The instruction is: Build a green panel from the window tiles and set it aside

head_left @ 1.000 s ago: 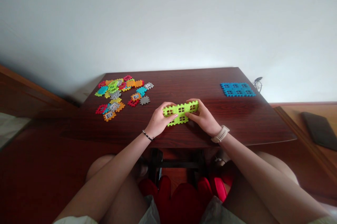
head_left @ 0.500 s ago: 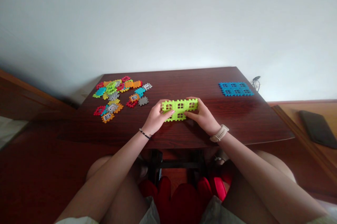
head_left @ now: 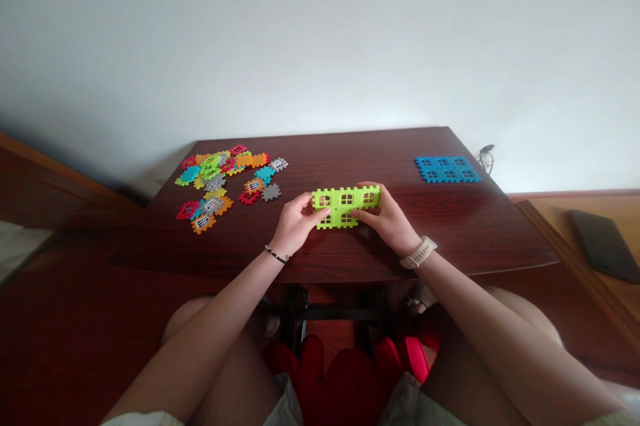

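Panel of lime-green notched plastic window squares [head_left: 344, 208] is being held face-on over dark-brown wood table [head_left: 345, 159]; L hand [head_left: 296, 223] & R hand [head_left: 393, 221] are pinching opp. sides, prob. so joints aren't flexing.

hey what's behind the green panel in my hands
Past the green panel lies the dark tabletop. Fingers of your left hand and right hand curl behind the panel, mostly covered; anything else behind its solid parts is hidden.
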Tool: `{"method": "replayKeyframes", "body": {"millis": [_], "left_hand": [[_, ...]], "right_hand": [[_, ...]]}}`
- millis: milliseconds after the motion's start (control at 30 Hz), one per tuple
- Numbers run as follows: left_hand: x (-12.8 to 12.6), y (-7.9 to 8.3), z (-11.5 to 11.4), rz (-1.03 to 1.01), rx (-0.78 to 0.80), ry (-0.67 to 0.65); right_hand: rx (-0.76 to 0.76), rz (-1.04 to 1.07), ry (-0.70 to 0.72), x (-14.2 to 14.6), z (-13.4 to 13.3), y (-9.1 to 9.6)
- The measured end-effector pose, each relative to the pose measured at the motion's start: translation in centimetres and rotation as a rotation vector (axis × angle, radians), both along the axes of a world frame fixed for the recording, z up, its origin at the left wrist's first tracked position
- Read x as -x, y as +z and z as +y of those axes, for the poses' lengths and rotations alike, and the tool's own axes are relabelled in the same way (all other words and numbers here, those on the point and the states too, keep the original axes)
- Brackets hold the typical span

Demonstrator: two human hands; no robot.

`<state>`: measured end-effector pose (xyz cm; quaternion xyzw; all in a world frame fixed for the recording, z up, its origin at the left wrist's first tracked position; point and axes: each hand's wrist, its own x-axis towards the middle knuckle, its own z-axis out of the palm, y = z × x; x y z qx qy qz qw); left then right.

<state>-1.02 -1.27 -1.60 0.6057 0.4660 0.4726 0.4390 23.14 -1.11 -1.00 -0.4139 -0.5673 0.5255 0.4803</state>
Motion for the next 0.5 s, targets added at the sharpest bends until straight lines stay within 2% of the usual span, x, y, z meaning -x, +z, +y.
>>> {"method": "replayKeyframes", "body": {"millis": [300,500], "left_hand": [[0.12,-0.68,-0.01,0.002,-0.019,-0.038],[0.64,0.16,-0.25,0.044,-0.046,-0.046]], "right_hand": [[0.018,0.008,0.012,-0.39,0.21,-0.78],[0.023,0.019,0.025,-0.2,0.16,-0.74]]}}
